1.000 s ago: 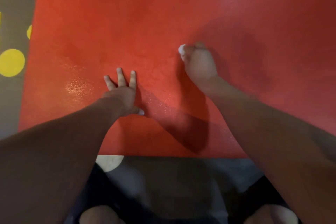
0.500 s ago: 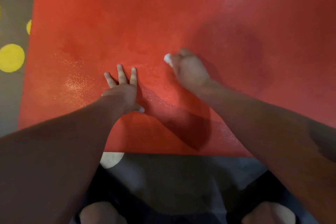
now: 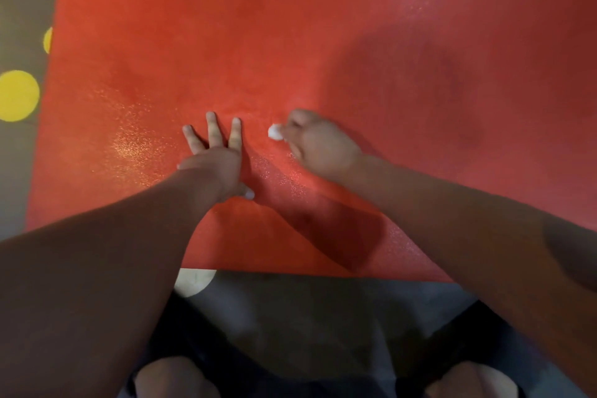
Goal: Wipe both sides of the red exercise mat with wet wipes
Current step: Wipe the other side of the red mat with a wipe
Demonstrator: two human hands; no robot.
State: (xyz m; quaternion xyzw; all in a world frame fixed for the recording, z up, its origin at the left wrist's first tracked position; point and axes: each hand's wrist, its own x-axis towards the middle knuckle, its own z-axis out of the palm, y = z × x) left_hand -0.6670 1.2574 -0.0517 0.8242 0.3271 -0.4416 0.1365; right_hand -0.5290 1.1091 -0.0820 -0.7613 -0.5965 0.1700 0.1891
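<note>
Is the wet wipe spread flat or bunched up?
Bunched up: the wipe shows only as a small white wad in the curled right hand.

Both hands rest mid-frame on the mat [image 3: 323,26]: left hand [image 3: 214,158] flat, right hand [image 3: 319,145] just beside it, holding a wipe [image 3: 275,131].

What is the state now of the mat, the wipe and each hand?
red mat: spread flat on the floor, glistening in patches.
left hand: open, fingers spread, pressing on the mat.
right hand: curled round the wet wipe.
wet wipe: bunched up, only a small part showing.
</note>
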